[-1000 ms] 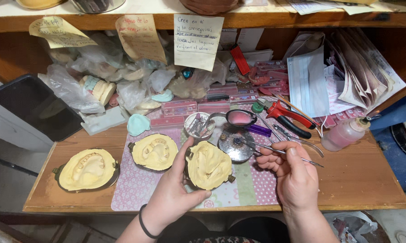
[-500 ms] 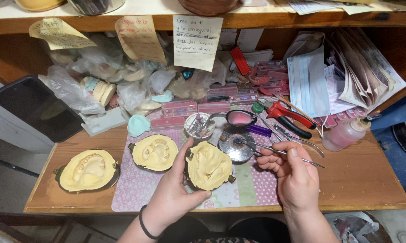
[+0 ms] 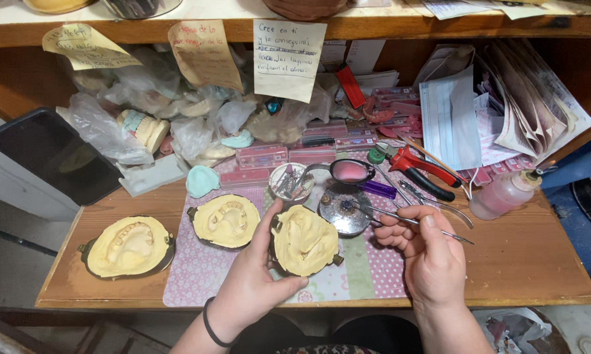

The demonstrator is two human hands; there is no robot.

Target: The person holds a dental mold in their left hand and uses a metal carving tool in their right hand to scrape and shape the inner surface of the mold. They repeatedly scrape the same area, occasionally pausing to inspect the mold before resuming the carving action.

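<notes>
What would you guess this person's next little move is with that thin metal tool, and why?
Probably bringing the thin metal tool in the right hand down to the yellow mould that the left hand grips. The tool's tip hangs off to the right, clear of the mould, whose open face is turned up.

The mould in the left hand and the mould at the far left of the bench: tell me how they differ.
The held mould is gripped by the left hand over the patterned mat; the far-left mould lies untouched on bare wood. The held mould's yellow fill looks smooth and lumpy; the far-left mould shows a clear arch of tooth hollows. Both are yellow casts in dark rounded flasks, facing up.
</notes>
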